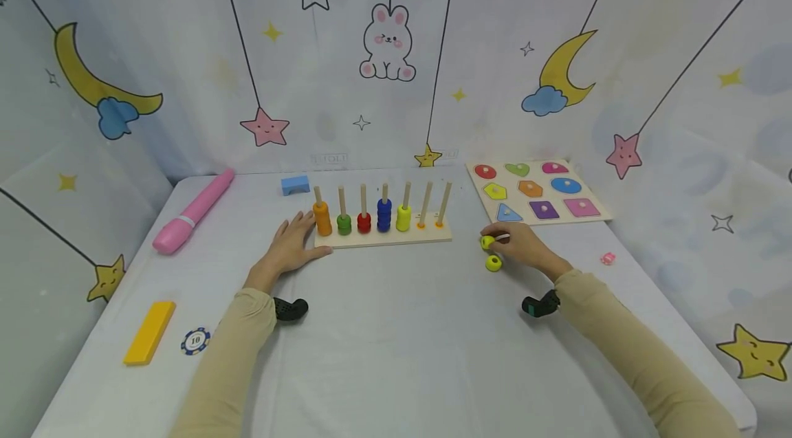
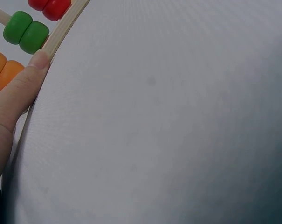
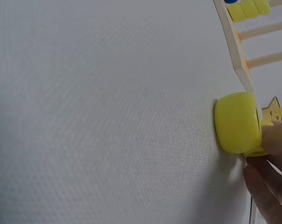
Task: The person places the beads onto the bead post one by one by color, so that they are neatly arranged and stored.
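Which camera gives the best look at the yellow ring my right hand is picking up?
The right wrist view: the yellow ring fills the frame edge, fingertips on it. The head view shows it small at the right hand, beside another yellow ring. The left wrist view misses it.

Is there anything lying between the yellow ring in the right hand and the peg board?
Nothing visible. The right hand pinches one yellow ring; bare tablecloth runs from it to the peg board. A second yellow ring lies nearer the person, off that line.
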`<state>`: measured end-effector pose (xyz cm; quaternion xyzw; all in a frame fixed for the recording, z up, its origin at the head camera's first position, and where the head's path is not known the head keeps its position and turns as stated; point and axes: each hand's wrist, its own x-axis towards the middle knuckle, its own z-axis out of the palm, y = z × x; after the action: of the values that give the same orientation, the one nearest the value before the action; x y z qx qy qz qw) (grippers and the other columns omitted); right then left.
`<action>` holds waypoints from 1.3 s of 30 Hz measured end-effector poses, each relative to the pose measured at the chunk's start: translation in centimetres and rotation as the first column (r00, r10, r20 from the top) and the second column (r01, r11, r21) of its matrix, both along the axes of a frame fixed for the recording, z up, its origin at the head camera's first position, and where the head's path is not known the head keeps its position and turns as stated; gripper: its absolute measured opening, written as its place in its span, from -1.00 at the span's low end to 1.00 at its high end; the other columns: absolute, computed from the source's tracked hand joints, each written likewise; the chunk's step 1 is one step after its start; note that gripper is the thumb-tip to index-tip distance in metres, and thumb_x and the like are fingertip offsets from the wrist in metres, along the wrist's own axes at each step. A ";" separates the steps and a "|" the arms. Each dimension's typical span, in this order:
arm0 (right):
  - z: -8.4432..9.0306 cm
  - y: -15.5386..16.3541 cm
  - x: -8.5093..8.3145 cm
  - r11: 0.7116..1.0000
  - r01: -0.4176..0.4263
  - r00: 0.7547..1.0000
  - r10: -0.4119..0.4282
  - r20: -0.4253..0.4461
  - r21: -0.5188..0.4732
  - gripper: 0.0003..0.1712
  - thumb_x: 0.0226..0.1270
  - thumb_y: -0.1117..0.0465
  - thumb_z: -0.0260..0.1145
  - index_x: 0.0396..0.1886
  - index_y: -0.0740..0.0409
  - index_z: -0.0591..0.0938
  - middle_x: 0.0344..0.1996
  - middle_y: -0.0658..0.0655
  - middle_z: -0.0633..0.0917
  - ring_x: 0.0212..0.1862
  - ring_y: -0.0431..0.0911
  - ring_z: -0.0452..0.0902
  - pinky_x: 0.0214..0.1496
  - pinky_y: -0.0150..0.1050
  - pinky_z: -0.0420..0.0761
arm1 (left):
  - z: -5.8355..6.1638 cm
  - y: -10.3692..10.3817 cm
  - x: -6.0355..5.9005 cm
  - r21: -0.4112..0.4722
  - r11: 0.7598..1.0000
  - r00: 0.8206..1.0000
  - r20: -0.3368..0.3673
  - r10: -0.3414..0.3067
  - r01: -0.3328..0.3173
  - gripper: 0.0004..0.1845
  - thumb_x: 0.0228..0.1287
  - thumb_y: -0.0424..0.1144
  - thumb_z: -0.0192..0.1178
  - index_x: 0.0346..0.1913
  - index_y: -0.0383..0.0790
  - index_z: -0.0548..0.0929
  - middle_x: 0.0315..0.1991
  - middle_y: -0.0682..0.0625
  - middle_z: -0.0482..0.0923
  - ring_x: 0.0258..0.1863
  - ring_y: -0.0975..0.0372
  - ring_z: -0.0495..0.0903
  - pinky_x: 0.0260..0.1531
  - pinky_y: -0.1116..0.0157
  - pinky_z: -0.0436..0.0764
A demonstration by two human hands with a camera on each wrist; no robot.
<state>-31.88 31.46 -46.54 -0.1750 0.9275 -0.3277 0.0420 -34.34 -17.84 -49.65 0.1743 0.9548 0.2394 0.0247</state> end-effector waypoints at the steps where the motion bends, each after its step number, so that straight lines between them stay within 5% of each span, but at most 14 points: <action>1: 0.0 0.0 0.0 1.000 0.000 1.000 0.000 0.000 0.005 -0.67 0.25 0.34 0.28 0.03 0.24 0.62 -0.05 0.15 0.63 0.01 0.03 0.53 0.07 -0.07 0.57 | 0.0 0.0 0.0 0.001 1.000 1.000 0.000 0.001 -0.001 -0.01 0.15 0.24 0.20 0.45 -0.32 0.09 0.46 -0.25 -0.04 0.45 -0.07 -0.21 0.38 -0.06 -0.30; 9: 1.2 -0.3 -0.9 0.998 0.011 0.997 -0.006 -0.074 0.066 -0.66 0.33 0.31 0.22 0.09 0.26 0.60 -0.07 0.15 0.62 0.00 0.02 0.50 0.07 -0.04 0.57 | -0.1 0.0 0.0 0.012 1.000 1.000 -0.028 -0.005 0.005 -0.01 0.13 0.23 0.23 0.44 -0.34 0.11 0.45 -0.27 -0.01 0.44 -0.09 -0.17 0.38 -0.08 -0.26; 17: 4.8 -1.5 -3.0 0.983 0.168 0.973 -0.177 -0.145 -0.070 -0.64 0.35 0.17 0.24 0.08 0.21 0.56 -0.04 0.21 0.62 0.03 0.10 0.53 0.05 -0.02 0.58 | 0.0 0.1 -0.1 -0.002 1.000 1.000 -0.023 -0.007 0.007 -0.01 0.14 0.24 0.21 0.45 -0.33 0.10 0.45 -0.26 -0.02 0.45 -0.09 -0.18 0.38 -0.08 -0.27; 21: 6.6 -3.3 -3.9 0.971 0.181 0.961 -0.208 -0.180 -0.154 -0.63 0.35 0.21 0.23 0.11 0.21 0.52 0.00 0.20 0.58 0.07 0.07 0.50 0.13 -0.04 0.53 | 0.1 0.1 0.0 -0.007 1.000 1.000 -0.022 0.000 0.000 -0.01 0.15 0.23 0.22 0.44 -0.34 0.10 0.45 -0.26 -0.02 0.45 -0.09 -0.19 0.38 -0.08 -0.28; 27: 8.4 -7.4 -4.9 0.963 0.104 0.951 -0.170 -0.259 -0.250 -0.63 0.34 0.32 0.21 0.13 0.24 0.50 0.02 0.19 0.58 0.06 0.00 0.51 0.14 -0.17 0.53 | 0.0 0.1 0.2 -0.004 1.000 1.000 -0.026 -0.003 0.003 -0.02 0.16 0.21 0.21 0.44 -0.36 0.11 0.44 -0.29 0.00 0.44 -0.10 -0.17 0.38 -0.08 -0.26; 34: 9.5 -12.1 -5.7 0.951 -0.063 0.954 -0.031 -0.297 -0.301 -0.65 0.31 0.39 0.19 0.09 0.28 0.53 0.00 0.18 0.60 0.03 -0.04 0.54 0.06 -0.29 0.56 | -0.1 0.1 0.2 0.000 1.000 1.000 -0.013 0.004 -0.004 -0.02 0.16 0.23 0.21 0.45 -0.32 0.09 0.45 -0.25 -0.01 0.45 -0.07 -0.18 0.39 -0.05 -0.29; 39: 10.1 -14.3 -5.7 0.956 -0.156 0.959 0.087 -0.271 -0.247 -0.65 0.28 0.38 0.24 0.07 0.25 0.54 -0.02 0.15 0.62 0.00 -0.06 0.56 0.08 -0.29 0.56 | -0.1 0.0 0.0 -0.007 1.000 1.000 -0.016 0.003 -0.003 -0.01 0.15 0.24 0.20 0.45 -0.33 0.09 0.45 -0.25 -0.02 0.45 -0.07 -0.19 0.38 -0.05 -0.29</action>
<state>-37.59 17.13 -36.49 -0.2771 0.8600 -0.4207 -0.0821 -34.32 -17.87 -49.70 0.1747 0.9561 0.2347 0.0175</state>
